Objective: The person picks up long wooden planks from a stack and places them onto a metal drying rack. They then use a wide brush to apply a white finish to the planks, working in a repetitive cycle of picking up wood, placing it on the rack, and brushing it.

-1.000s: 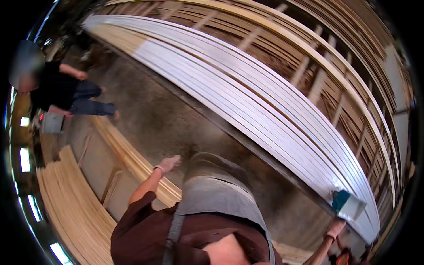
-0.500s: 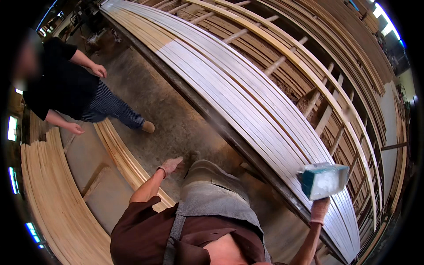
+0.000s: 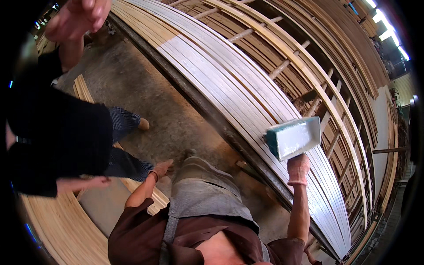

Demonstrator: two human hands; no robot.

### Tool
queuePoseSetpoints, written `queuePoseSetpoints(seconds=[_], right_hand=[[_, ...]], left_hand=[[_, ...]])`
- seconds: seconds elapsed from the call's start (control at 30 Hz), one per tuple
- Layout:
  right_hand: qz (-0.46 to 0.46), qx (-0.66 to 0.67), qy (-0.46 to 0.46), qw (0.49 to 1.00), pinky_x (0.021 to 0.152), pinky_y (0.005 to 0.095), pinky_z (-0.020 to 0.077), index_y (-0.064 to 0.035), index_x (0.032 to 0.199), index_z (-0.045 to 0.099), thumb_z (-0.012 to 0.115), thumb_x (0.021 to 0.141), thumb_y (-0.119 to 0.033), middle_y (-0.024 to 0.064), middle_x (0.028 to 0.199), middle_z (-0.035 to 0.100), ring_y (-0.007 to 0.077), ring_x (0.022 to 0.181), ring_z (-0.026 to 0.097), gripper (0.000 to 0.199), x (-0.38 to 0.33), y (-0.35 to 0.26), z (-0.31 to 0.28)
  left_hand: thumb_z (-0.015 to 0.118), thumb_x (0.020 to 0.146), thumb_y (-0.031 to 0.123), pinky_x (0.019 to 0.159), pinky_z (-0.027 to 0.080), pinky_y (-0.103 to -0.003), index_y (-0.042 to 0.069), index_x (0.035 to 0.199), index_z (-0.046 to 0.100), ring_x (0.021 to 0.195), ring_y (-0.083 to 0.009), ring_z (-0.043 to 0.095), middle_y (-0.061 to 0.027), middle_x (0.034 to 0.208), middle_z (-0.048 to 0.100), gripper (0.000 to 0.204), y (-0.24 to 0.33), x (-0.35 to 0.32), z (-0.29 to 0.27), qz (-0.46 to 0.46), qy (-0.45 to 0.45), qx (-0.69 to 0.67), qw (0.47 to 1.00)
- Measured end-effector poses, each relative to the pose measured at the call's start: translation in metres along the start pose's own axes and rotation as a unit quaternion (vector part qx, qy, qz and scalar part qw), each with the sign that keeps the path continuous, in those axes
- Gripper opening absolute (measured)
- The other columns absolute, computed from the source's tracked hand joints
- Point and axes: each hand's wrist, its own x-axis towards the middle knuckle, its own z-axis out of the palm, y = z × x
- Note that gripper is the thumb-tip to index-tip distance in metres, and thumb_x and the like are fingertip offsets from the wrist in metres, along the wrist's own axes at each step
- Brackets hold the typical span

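Observation:
My right hand (image 3: 299, 169), in a pinkish knit glove, is closed round the underside of a teal rectangular paint box (image 3: 298, 138). White paint coats its open inside, and a dark, rough edge shows at its left end. The box is over a long row of narrow boards (image 3: 229, 101), and I cannot tell whether it touches them. Most of the boards' near length is whitish; bare wood shows farther off. My left hand (image 3: 163, 168), gloved too, hangs beside my grey apron (image 3: 207, 198) with its fingers stretched out, holding nothing.
At my left stands a co-worker (image 3: 66, 132) in black, one bare hand (image 3: 81, 20) raised near the view's top. Stacked wood strips (image 3: 66, 225) lie lower left. Beyond the boards runs a wooden rack (image 3: 282, 66) with crossbars. A dark beam (image 3: 198, 110) edges the boards.
The paint box in my right hand has moved left and farther up the boards. The co-worker has come much closer and raised one hand. My left hand has shifted slightly left.

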Motion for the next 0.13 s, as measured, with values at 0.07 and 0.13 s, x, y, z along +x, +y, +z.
queuePoseSetpoints(seconds=[0.07, 0.13], right_hand=[[0.020, 0.071, 0.019, 0.997, 0.069, 0.0440, 0.0625, -0.0117, 0.094, 0.081, 0.060, 0.093, -0.024, 0.0129, 0.089, 0.079, 0.0303, 0.081, 0.078, 0.024, 0.011, -0.010, -0.007], [0.022, 0.129, 0.032, 0.991, 0.072, 0.0483, 0.0632, -0.0088, 0.097, 0.081, 0.058, 0.095, -0.028, 0.0147, 0.090, 0.079, 0.0334, 0.083, 0.078, 0.030, 0.019, -0.019, -0.017]], left_hand=[[0.065, 0.098, 0.052, 0.091, 0.054, -0.045, 0.000, 0.135, 0.066, 0.111, -0.0319, 0.069, -0.0177, 0.119, 0.073, 0.064, 0.009, -0.005, 0.003, 0.019, 0.003, 0.004, 1.000], [0.068, 0.095, 0.056, 0.096, 0.052, -0.041, 0.002, 0.135, 0.066, 0.107, -0.0319, 0.071, -0.0207, 0.123, 0.073, 0.067, 0.009, 0.003, 0.006, 0.016, 0.008, -0.041, 0.999]])
